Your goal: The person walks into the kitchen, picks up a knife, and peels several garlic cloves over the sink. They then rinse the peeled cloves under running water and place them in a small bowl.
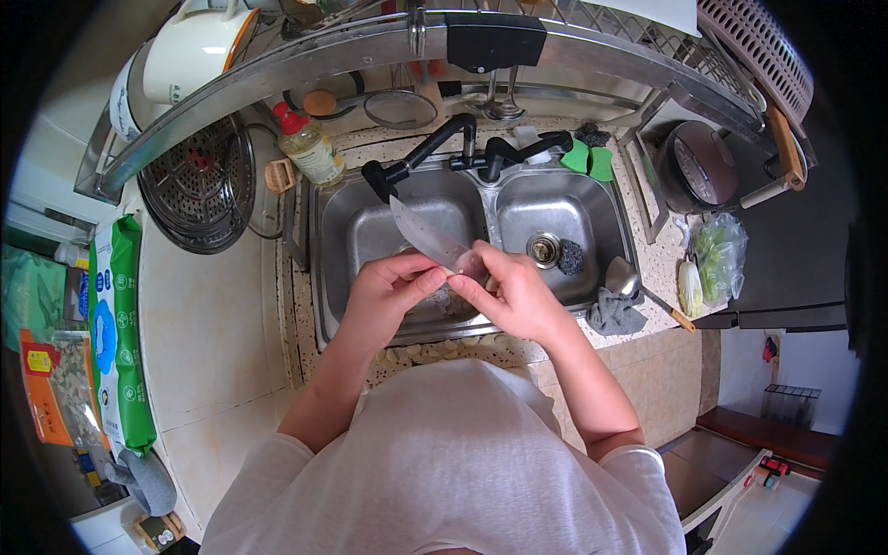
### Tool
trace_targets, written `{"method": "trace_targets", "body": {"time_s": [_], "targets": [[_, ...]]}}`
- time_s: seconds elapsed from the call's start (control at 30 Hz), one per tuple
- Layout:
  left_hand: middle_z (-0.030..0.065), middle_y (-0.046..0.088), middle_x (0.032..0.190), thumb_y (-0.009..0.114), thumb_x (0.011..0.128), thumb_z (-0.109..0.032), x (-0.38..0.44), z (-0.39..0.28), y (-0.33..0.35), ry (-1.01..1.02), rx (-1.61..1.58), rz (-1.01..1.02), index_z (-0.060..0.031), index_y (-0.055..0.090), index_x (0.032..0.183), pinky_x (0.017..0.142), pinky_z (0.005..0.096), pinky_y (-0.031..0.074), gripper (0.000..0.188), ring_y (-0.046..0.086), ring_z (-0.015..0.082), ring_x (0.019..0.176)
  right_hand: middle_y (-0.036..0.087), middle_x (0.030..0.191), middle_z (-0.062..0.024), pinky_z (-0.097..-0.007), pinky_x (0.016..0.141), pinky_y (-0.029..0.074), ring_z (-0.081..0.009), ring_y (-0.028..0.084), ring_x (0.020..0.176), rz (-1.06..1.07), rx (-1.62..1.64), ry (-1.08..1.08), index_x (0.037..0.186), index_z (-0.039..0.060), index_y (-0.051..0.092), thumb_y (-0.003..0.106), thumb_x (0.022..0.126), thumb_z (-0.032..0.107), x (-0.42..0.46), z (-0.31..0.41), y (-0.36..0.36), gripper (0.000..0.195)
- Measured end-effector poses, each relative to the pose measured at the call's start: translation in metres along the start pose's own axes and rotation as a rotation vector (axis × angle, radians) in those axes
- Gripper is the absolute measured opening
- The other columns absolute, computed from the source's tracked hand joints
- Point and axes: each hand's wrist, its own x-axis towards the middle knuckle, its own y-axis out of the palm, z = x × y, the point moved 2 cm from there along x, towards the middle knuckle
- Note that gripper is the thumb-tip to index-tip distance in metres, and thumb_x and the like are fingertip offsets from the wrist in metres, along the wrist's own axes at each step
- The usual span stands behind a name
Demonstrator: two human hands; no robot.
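My right hand (519, 295) grips a kitchen knife (424, 232), its broad steel blade slanting up and to the left over the left sink basin (454, 187). Between my left hand's (380, 298) thumb and forefinger is a small pale piece, which looks like a garlic clove (452, 272). Both thumbs nearly meet at it, close to the blade's lower end. Most of the clove and the knife's handle are hidden by my fingers. Below the hands, some scraps that look like peelings (444, 300) lie in the basin. Several pale cloves (472, 342) line the counter's front edge.
A black faucet (423, 156) reaches over the left basin. The right basin (534, 208) holds a steel-wool scourer (571, 257). A ladle (624, 277) and grey cloth (616, 312) sit at its right. A soap bottle (312, 152) stands behind left; a metal rack (333, 52) spans above.
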Motion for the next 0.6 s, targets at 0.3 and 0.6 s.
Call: {"method": "trace_targets", "body": {"time_s": [0.3, 0.6], "targets": [[0.0063, 0.063, 0.096, 0.058, 0.087, -0.002, 0.007, 0.021, 0.002, -0.319, -0.691, 0.016, -0.0008, 0.063, 0.098, 0.071, 0.024, 0.043, 0.012, 0.055, 0.0111, 0.081, 0.056, 0.058, -0.0092, -0.0331, 0.043, 0.041, -0.0256, 0.055, 0.045, -0.061, -0.127, -0.171, 0.077, 0.0043, 0.052, 0.065, 0.083, 0.023, 0.004, 0.003, -0.001, 0.023], [0.004, 0.058, 0.092, 0.052, 0.088, -0.001, 0.002, 0.037, 0.008, -0.418, -1.002, 0.016, -0.005, 0.058, 0.102, 0.069, 0.0254, 0.045, 0.015, 0.054, 0.0128, 0.077, 0.062, 0.064, -0.0099, -0.0369, 0.046, 0.048, -0.0277, 0.059, 0.05, -0.08, -0.458, -0.284, 0.079, 0.0058, 0.057, 0.062, 0.082, 0.029, -0.002, -0.001, 0.008, 0.024]]}}
